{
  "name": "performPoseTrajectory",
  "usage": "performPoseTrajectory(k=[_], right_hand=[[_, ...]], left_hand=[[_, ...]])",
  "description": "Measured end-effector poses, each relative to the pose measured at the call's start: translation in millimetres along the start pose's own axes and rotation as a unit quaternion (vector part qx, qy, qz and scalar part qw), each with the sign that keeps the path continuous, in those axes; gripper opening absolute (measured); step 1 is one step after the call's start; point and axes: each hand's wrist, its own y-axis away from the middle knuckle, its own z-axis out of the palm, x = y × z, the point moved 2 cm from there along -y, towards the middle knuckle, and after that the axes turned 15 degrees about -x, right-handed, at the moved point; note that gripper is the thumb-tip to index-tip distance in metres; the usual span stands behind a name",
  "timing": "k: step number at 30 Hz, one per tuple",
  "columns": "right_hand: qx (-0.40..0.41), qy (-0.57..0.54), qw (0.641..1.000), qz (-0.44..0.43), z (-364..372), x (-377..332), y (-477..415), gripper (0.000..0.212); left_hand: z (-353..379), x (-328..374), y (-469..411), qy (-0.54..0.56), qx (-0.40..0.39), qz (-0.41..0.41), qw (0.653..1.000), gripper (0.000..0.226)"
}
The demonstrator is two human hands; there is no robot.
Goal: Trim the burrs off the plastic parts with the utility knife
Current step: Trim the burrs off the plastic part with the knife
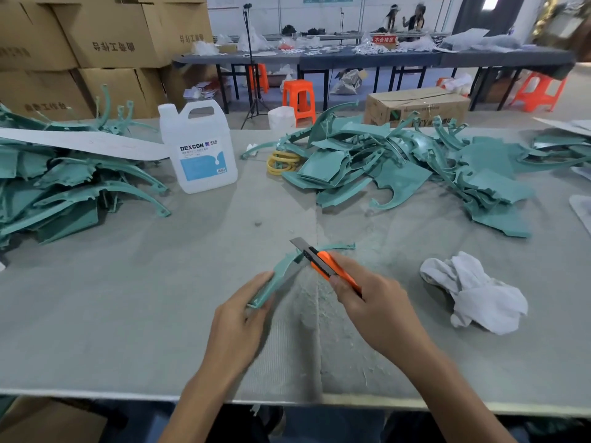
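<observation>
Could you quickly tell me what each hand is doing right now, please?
Left hand: grips one end of a curved teal plastic part.
Right hand: grips the orange utility knife, blade extended at the part.

Curved teal part [281, 276] under orange knife [323, 262] blade.

Left hand [246, 305] grips plastic part [283, 270]; right hand [367, 298] clasps utility knife [319, 263]; forearms angled inward.

Your desk [128, 314] is carrying a left parts pile [64, 190], a right parts pile [399, 167], a jug [198, 148] standing between, a rag [473, 292] lying nearer you
</observation>
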Motion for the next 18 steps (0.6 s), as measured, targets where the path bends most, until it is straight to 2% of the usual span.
performPoseTrajectory(k=[3, 6, 9, 11, 14, 18], right_hand=[[0.046, -0.047, 0.998, -0.024, -7, 0, 6, 0.038], [0.093, -0.102, 0.989, -0.046, -12, 1, 14, 0.035], [0.095, -0.170, 0.979, -0.063, -6, 0, 22, 0.036], [0.082, -0.195, 0.974, -0.081, 3, -5, 29, 0.038], [0.055, -0.201, 0.973, -0.102, 20, -12, 37, 0.038], [0.019, -0.136, 0.985, -0.104, 30, -11, 38, 0.041]], left_hand=[[-27, 21, -1, -0.077, 0.044, 0.078, 0.993, 0.058], [-55, 43, -1, -0.211, 0.093, 0.126, 0.965, 0.068], [-63, 59, 0, -0.339, 0.114, 0.109, 0.927, 0.067], [-60, 63, -1, -0.386, 0.091, 0.089, 0.914, 0.068], [-53, 59, -4, -0.414, 0.045, 0.033, 0.909, 0.077], [-48, 61, -6, -0.407, 0.019, -0.003, 0.913, 0.077]])
